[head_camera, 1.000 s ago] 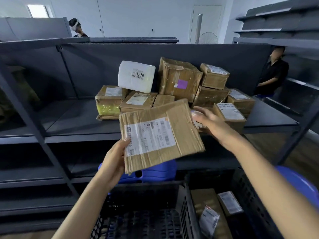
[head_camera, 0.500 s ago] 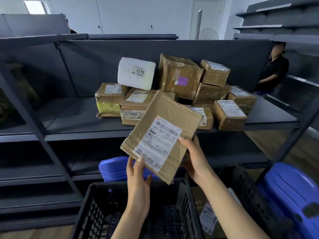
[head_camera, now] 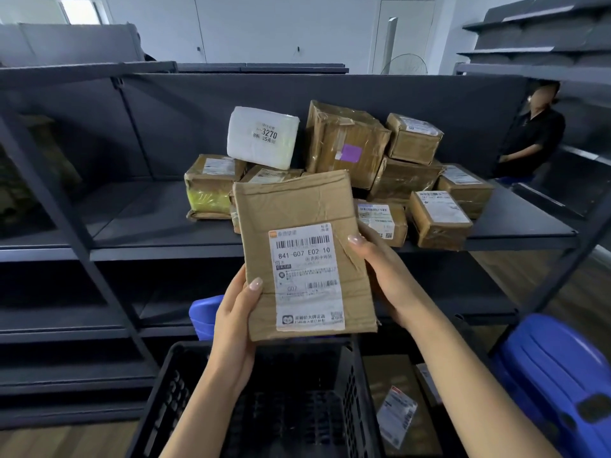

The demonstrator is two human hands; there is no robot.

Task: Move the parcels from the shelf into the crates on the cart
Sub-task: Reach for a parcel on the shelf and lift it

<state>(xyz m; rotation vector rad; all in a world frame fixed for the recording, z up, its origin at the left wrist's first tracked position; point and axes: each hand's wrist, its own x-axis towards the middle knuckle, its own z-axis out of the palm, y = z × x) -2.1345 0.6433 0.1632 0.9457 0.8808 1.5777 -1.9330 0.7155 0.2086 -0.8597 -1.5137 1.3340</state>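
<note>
I hold a flat brown cardboard parcel [head_camera: 297, 209] upright with its white label facing me, above the black crate [head_camera: 172, 391]. My left hand [head_camera: 236, 312] grips its lower left edge, thumb on the front. My right hand [head_camera: 383, 269] grips its right edge, thumb on the front. Behind it, on the dark shelf [head_camera: 148, 223], lies a pile of several brown boxes [head_camera: 347, 143] and a white padded parcel [head_camera: 261, 137]. A second crate [head_camera: 406, 408] to the right holds a brown parcel and a small labelled packet.
Blue plastic bins stand at the lower right [head_camera: 555, 375] and behind the crate [head_camera: 201, 309]. A person in black [head_camera: 532, 133] sits beyond the shelf's right end. Slanted shelf posts [head_camera: 66, 226] frame the left bay. Lower shelves run below.
The parcel has turned from tilted to upright with the label square to me. Both hands have shifted along its side edges, and it sits a little higher and closer.
</note>
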